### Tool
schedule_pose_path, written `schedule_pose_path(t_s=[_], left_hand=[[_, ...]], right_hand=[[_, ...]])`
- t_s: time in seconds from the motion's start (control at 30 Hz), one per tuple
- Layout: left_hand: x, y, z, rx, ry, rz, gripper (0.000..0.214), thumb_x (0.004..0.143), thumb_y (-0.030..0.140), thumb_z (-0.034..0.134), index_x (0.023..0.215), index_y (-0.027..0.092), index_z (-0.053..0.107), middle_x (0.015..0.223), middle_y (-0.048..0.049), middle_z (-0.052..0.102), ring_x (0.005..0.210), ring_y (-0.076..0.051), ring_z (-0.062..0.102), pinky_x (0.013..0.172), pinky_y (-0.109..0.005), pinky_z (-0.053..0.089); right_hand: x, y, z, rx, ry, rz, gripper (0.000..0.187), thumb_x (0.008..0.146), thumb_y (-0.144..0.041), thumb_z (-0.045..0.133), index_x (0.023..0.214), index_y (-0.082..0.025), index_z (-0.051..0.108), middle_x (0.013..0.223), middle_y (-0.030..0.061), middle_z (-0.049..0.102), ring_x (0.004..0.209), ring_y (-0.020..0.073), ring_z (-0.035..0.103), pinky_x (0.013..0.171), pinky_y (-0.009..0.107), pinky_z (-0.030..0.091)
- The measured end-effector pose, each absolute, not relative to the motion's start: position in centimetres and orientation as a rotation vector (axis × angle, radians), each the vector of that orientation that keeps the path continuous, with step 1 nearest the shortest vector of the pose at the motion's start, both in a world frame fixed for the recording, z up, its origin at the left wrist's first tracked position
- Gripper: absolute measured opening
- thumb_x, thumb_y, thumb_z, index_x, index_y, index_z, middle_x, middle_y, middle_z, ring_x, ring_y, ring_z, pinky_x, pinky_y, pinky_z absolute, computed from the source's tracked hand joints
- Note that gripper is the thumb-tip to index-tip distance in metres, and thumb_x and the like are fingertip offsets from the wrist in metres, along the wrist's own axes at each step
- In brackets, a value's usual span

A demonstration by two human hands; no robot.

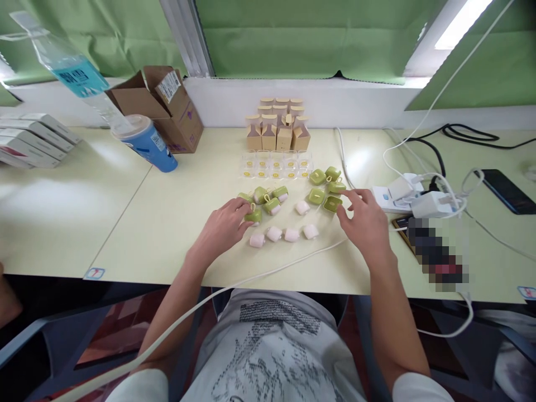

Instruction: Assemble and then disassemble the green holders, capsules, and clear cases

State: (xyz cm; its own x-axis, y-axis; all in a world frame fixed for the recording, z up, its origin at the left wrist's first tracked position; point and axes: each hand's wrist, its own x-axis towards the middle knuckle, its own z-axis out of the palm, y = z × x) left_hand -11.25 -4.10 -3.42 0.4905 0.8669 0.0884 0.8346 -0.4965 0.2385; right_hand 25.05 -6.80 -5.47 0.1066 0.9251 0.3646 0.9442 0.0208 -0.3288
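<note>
My left hand (224,226) has its thumb and index finger closed round a small green-capped case (253,216) with a yellow loop. Beside it lie several more green-capped pieces with pale pink lower parts, such as this one (280,192). My right hand (365,226) is at the right-hand group of loose green caps, thumb and index finger apart. Its index fingertip touches a green cap (335,187); its thumb is by an upturned darker green cap (333,204). A pale pink piece (302,207) lies between the groups, and several more pink pieces (292,234) form a row in front.
Behind are clear plastic boxes (276,163) with yellow stickers and open kraft cartons (276,134). A blue cup (154,148) and cardboard box (184,120) stand left. At right are a power strip (385,199), a phone (511,191) and cables. A white cable (268,273) crosses the front.
</note>
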Motion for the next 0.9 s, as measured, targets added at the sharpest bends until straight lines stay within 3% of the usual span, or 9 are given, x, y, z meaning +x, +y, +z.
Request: schedule_pose_path(t_s=[0.1,0.3,0.43,0.53,0.67,0.9], left_hand=[[-11.4,-4.1,-3.3,2.553,1.382,0.325,0.010,0.109,0.028,0.062,0.114,0.022,0.068,0.141,-0.0154,0.072,0.131,-0.035,0.071,0.099,-0.048,0.064],[-11.3,-4.3,-3.1,2.442,1.286,0.295,0.011,0.106,0.026,0.063,0.115,0.021,0.063,0.134,-0.0135,0.072,0.104,-0.029,0.074,0.094,-0.046,0.062],[-11.3,-4.3,-3.2,2.421,1.334,0.251,0.044,0.107,0.029,0.064,0.150,0.018,0.060,0.141,-0.0177,0.070,0.120,-0.035,0.074,0.105,-0.052,0.061],[-11.5,-4.3,-3.4,2.443,1.302,0.251,0.061,0.110,0.031,0.061,0.168,0.018,0.048,0.149,-0.0195,0.069,0.137,-0.037,0.068,0.115,-0.055,0.057],[-11.5,-4.1,-3.6,2.452,1.286,0.236,0.058,0.112,0.033,0.059,0.167,0.019,0.052,0.154,-0.0195,0.069,0.144,-0.038,0.065,0.118,-0.055,0.057],[-11.6,-4.1,-3.7,2.459,1.265,0.251,0.057,0.112,0.034,0.059,0.167,0.018,0.055,0.158,-0.0191,0.068,0.148,-0.038,0.064,0.122,-0.056,0.056]], right_hand=[[25.2,-6.4,-6.4,-2.000,-1.908,-0.031,0.052,0.104,-0.037,0.055,0.151,-0.024,0.072,0.138,0.0189,0.075,0.097,0.0328,0.076,0.074,0.045,0.059],[25.5,-5.9,-6.5,-2.065,-1.942,0.124,0.041,0.099,-0.029,0.061,0.137,-0.020,0.073,0.123,0.0175,0.079,0.098,0.0355,0.075,0.076,0.044,0.056],[25.8,-5.7,-6.5,-2.055,-1.966,0.214,0.055,0.099,-0.023,0.058,0.154,-0.019,0.067,0.114,0.0147,0.080,0.090,0.0343,0.075,0.084,0.049,0.059],[26.2,-5.6,-6.5,-1.977,-1.889,0.223,0.046,0.099,-0.022,0.055,0.139,-0.018,0.079,0.111,0.0152,0.076,0.082,0.0299,0.074,0.096,0.054,0.061],[26.7,-5.6,-6.6,-1.868,-1.605,0.228,0.039,0.101,-0.025,0.054,0.129,-0.019,0.080,0.125,0.0168,0.074,0.074,0.0235,0.075,0.095,0.051,0.066],[27.1,-5.5,-7.3,-1.946,-1.751,0.229,0.025,0.091,-0.020,0.066,0.115,-0.019,0.074,0.128,0.0194,0.075,0.098,0.0322,0.076,0.099,0.055,0.065]])
